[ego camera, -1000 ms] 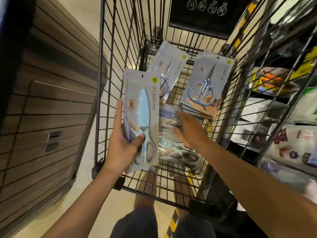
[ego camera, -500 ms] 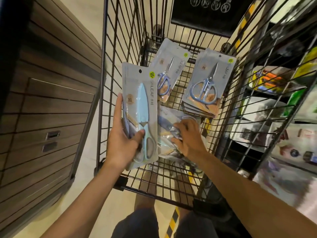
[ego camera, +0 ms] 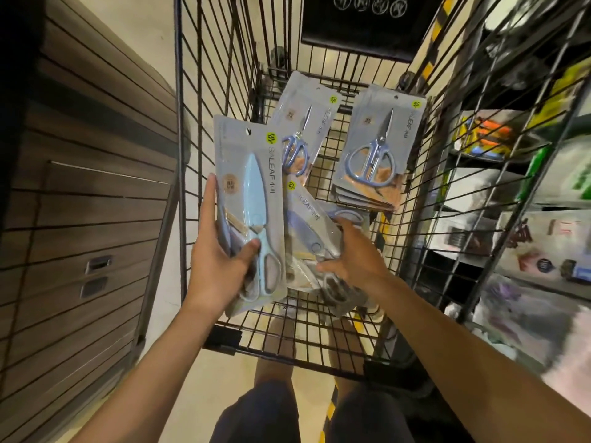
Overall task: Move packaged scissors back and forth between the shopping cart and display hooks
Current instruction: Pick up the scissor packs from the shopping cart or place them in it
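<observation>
left hand (ego camera: 217,266) up over shopping cart (ego camera: 192,123), fingers and thumb clamped on pale-blue scissors pack (ego camera: 252,203). right hand (ego camera: 355,260) down in cart, fingers curled round second pack (ego camera: 307,225). 2 more packs, (ego camera: 303,129) and (ego camera: 377,145), leaning at far end, the latter atop a stack.

Over the wire shopping cart (ego camera: 198,91), the left hand (ego camera: 220,266) grips a pack of pale blue sheathed scissors (ego camera: 252,215), thumb across its front. The right hand (ego camera: 355,257) grips another scissors pack (ego camera: 307,231) just beside it. Behind lies a stack of blue-handled scissors packs (ego camera: 374,155), a single similar pack (ego camera: 303,126) to its left.
</observation>
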Available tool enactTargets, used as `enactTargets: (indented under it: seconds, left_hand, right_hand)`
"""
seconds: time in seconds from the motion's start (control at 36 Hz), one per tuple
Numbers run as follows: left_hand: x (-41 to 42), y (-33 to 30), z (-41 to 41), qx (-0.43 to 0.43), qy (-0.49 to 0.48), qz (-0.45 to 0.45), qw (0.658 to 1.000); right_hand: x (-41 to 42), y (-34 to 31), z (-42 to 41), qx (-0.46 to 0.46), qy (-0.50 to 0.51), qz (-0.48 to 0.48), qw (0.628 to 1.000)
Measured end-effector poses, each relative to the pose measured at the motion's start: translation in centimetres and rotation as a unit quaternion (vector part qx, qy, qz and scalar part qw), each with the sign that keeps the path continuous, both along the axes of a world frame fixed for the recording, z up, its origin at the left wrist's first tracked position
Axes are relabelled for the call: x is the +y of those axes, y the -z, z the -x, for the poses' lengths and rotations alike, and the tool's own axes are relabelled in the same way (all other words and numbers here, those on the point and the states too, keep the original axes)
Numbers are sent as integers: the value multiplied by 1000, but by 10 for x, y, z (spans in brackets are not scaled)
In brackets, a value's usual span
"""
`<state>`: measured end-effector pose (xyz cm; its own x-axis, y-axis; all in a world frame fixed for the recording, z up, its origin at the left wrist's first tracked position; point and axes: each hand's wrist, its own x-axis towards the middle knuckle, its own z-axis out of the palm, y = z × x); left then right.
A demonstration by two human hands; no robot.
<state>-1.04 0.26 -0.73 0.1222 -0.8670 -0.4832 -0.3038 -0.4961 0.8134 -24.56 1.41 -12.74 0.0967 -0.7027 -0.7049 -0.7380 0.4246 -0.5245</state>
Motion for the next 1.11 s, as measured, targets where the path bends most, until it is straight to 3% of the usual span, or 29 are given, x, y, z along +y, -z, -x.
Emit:
enactTargets:
  seconds: [0.19,0.33,0.53,0.83,1.11]
  left_hand:
    - [-5,-15,-4,7,3,0,1000]
    - [-10,-36,-6,7,24,16,1000]
    - [-22,-104,-5,33,80,35,996]
    - [-8,-218,-3,64,212,116,968]
    - [59,-275,15,85,341,176,919]
  right_hand:
    - [5,-26,3,-80,35,-12,996]
    - [11,-69,7,-135,141,-7,981]
    - [31,-169,16,-163,269,106,943]
    - [109,-306,18,-162,429,244,855]
    - [233,-380,0,-175,489,375,768]
